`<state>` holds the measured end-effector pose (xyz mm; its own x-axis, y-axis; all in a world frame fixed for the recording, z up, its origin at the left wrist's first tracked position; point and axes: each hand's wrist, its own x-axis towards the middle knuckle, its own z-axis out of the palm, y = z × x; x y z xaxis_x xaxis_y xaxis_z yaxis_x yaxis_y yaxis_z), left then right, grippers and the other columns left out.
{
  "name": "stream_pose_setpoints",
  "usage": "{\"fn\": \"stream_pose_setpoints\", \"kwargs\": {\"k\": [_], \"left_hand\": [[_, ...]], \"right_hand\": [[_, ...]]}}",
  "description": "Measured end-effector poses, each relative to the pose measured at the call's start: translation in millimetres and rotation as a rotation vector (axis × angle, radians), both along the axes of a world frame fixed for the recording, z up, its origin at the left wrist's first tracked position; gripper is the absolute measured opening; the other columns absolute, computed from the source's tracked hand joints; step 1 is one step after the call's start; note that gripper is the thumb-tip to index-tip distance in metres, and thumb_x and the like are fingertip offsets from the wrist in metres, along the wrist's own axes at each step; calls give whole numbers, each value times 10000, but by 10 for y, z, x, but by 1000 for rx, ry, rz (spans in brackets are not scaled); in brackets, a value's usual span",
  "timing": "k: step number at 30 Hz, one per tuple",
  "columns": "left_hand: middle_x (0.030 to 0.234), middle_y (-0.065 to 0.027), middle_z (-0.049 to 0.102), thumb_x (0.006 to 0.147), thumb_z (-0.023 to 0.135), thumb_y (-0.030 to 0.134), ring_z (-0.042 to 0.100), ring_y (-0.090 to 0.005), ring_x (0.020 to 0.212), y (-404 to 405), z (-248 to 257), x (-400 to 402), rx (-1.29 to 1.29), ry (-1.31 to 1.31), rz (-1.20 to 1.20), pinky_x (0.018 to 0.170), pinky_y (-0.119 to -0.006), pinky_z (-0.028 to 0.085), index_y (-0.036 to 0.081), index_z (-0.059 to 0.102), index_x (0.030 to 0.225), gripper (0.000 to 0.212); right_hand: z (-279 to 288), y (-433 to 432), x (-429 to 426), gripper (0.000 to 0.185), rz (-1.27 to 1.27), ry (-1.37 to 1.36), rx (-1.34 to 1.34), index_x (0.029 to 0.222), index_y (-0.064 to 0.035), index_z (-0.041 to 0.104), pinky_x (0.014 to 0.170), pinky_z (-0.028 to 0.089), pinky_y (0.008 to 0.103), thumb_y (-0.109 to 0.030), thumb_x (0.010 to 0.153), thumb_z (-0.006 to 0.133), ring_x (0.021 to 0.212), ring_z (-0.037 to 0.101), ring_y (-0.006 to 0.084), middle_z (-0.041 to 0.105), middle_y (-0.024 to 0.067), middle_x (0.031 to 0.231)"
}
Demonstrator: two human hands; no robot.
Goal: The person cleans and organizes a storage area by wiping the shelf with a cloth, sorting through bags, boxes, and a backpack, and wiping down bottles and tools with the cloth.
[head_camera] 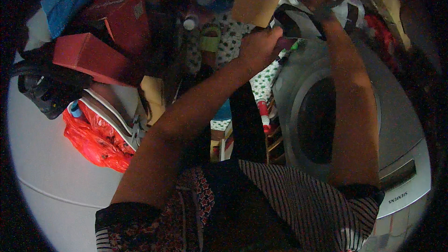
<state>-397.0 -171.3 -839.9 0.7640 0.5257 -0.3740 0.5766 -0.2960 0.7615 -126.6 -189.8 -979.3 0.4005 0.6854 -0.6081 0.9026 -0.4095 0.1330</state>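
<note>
Stretched forward, my left hand [257, 49] has its fingers curled beside the lower end of a cardboard box [259, 3] with a red top. What lies inside that grip is hidden; a dark purple patch [284, 44] shows just past the fingers. Farther right, my right hand [320, 3] closes on a striped bag [297, 21] in black, grey and white, near its dark strap. The bag rests at the far end of a grey front-loading washing machine [392, 119]. Deep shadow blurs the right fingers.
At left, dark red boxes [94, 54], a black bag [52, 84] and a red plastic bag [94, 136] sit by a pale grey surface [52, 161]. A red-and-white bottle [263, 112] stands low beside the washer. Below lies a patterned floor covering [264, 80] with a green slipper [209, 42].
</note>
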Motion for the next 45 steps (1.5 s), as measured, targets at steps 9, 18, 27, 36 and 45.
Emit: {"fn": "stream_pose_setpoints", "kwargs": {"k": [9,18,27,36,45], "left_hand": [[882,-184,634,783,631,198,623,-377,809,216,-253,-384,-56,189,75,678,-487,474,112,487,1081,341],[894,-189,630,793,585,172,623,-376,784,204,-195,-486,-39,233,-15,678,-479,486,171,335,1324,587],[956,-209,618,796,635,269,616,-368,850,-132,222,-678,-183,142,250,723,-432,489,126,298,1377,686],[1100,-98,588,891,543,353,580,-250,982,-518,236,-1282,-1068,-443,1096,854,-416,462,69,442,1274,486],[1214,-79,526,883,552,320,535,-251,1060,-309,-21,-1979,-615,118,569,864,-430,442,79,395,1312,516]], "right_hand": [[-4,-213,248,614,-347,104,134,1096,-11,573,825,465,452,-519,755,631,979,582,398,611,252,1027],[-152,-491,9,650,-462,17,242,1162,-36,513,869,448,434,-486,725,685,1037,567,379,593,238,1096],[653,-497,-144,549,-268,158,308,1150,-20,558,828,467,355,-381,761,700,976,614,267,635,149,1063],[1933,-757,-2495,456,-277,1007,676,1187,-87,561,960,389,337,-242,783,706,1084,529,205,545,109,1196],[1576,-686,-2920,407,-901,1232,392,1089,-35,606,761,455,278,-197,739,735,855,572,153,616,49,949]]}}
